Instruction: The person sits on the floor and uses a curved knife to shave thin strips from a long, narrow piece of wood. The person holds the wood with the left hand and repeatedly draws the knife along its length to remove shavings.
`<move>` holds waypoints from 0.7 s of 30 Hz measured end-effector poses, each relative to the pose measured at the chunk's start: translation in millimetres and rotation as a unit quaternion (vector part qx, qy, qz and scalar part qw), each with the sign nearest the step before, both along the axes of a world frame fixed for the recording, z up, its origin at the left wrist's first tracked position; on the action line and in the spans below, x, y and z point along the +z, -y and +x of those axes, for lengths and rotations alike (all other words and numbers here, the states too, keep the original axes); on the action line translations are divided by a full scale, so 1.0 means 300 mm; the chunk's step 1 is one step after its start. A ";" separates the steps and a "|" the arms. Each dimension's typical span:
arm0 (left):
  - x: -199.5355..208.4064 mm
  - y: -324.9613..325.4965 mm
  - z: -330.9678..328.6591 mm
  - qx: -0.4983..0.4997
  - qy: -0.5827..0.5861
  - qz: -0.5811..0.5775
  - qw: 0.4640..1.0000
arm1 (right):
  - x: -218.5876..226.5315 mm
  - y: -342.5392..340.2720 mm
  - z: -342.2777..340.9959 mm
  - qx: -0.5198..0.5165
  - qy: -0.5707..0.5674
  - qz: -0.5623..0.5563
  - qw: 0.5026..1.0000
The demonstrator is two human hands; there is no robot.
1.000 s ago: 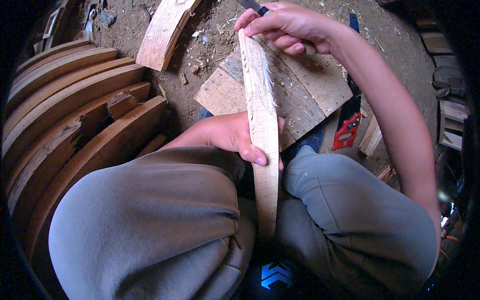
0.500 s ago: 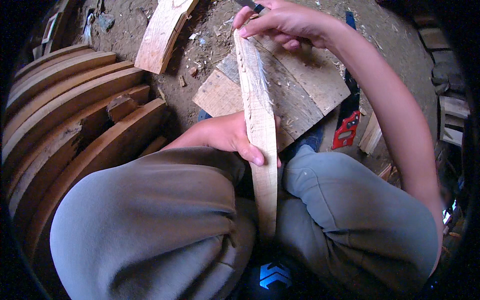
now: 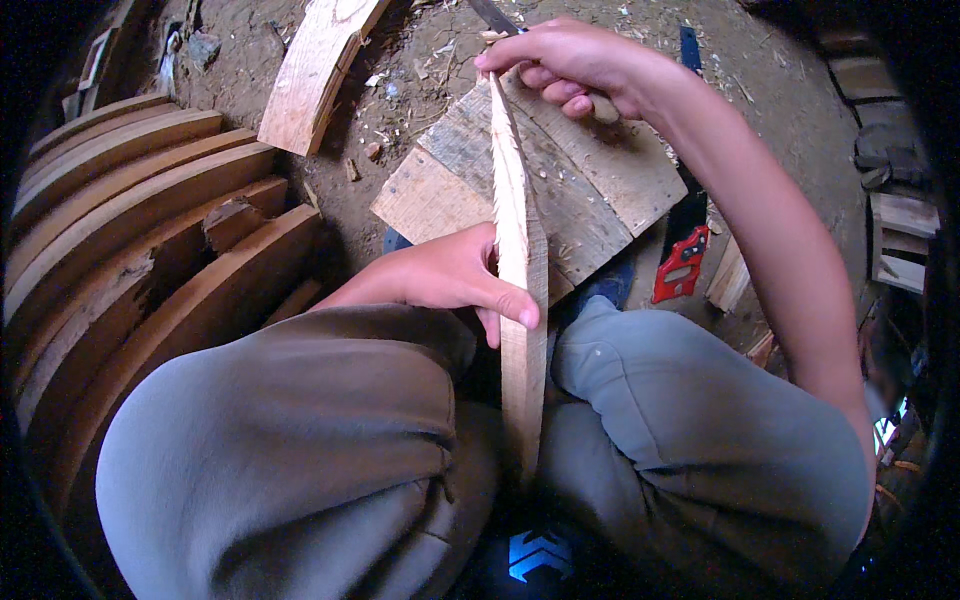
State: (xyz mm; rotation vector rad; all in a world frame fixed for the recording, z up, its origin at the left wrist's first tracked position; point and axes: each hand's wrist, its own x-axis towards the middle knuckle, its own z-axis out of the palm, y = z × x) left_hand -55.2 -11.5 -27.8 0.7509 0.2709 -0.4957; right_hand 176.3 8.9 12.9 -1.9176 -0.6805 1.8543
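"Wooden strip (image 3: 514, 225): where do you have it, and how are your hands set?"

"You have it running from 12 o'clock down to 6. Its far half overlaps, in view, the low plank platform (image 3: 640, 180) toward 1 o'clock, and its near end drops into shadow between your knees (image 3: 640, 350). Your left hand (image 3: 460, 275) is clamped around its middle, thumb laid across the wood, some fingers hidden. Your right hand (image 3: 580, 65), near 1 o'clock, is wrapped on a knife (image 3: 493, 15), with one fingertip at the strip's far tip."

"How would you expect it to handle?"

"Judging by its slimness, you can treat it as light and stiff, easy to turn in one hand. Bare wood like that should give your skin fair grip. Only the narrowing far end and the curled slivers (image 3: 496, 165) along its edge toward 12 look fragile; you could snap or peel those, or catch a splinter."

"So where should you take hold?"

"On the smooth, thicker stretch to the 6 o'clock side of the slivers, where your left thumb lies. You'd best touch the tip only lightly. Whether the near end is braced, you can't tell from here."
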 end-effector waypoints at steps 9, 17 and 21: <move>0.054 -0.023 -0.024 0.041 -0.054 -0.037 0.997 | 0.018 -0.003 0.011 0.002 -0.008 0.000 1.000; -0.017 -0.012 -0.026 0.000 -0.001 -0.028 1.000 | 0.059 0.002 0.019 -0.007 -0.027 -0.001 1.000; -0.024 -0.011 -0.018 -0.005 0.013 -0.019 1.000 | 0.044 0.004 0.027 0.013 0.002 0.003 1.000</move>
